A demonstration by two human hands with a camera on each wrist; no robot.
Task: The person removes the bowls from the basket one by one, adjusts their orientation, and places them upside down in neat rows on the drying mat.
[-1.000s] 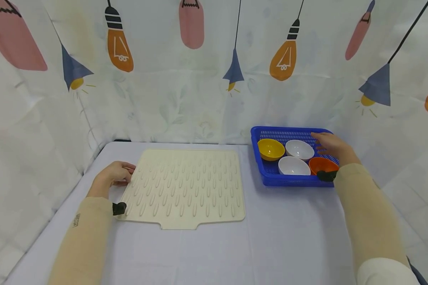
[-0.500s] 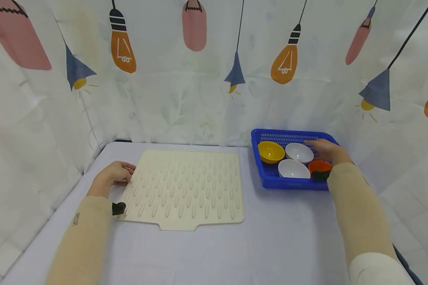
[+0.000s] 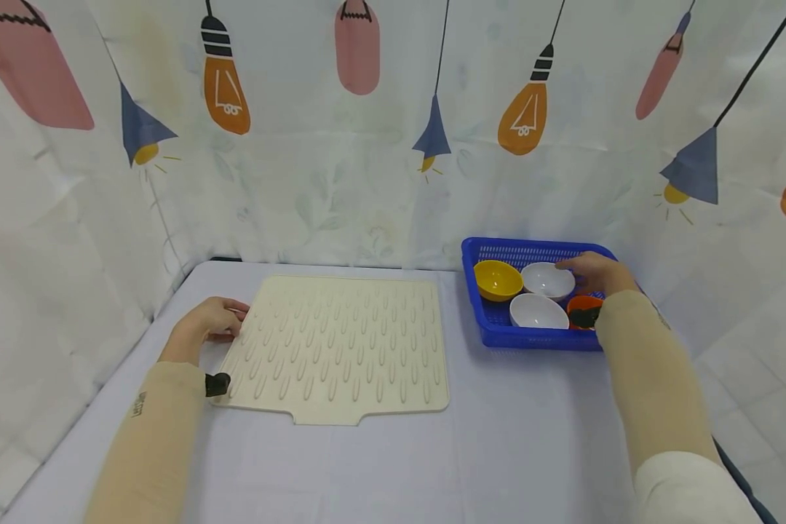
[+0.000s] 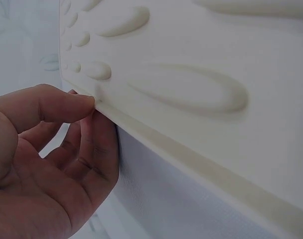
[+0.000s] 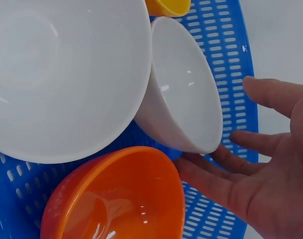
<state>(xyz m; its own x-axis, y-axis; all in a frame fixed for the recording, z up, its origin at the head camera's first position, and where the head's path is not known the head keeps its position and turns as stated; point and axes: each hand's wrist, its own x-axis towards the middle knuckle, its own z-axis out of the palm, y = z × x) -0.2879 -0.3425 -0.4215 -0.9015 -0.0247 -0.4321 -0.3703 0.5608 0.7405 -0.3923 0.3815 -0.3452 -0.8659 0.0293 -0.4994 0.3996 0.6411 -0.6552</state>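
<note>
Reaching into blue perforated basket (image 3: 491, 331) at table's right rear: right hand (image 3: 596, 273) spread, fingers (image 5: 211, 181) straight and apart, tips touching underside of far white bowl (image 3: 548, 280), tilted on its side, probably to cup it; nothing clamped. Sitting alongside in basket: near white bowl (image 3: 538, 311), yellow bowl (image 3: 498, 279), orange bowl (image 5: 121, 199). Resting at left edge of cream ribbed drying mat (image 3: 340, 346): left hand (image 3: 206, 324), thumb (image 4: 52, 102) against mat rim, fingers loosely curled below, likely steadying it; no real grip.
</note>
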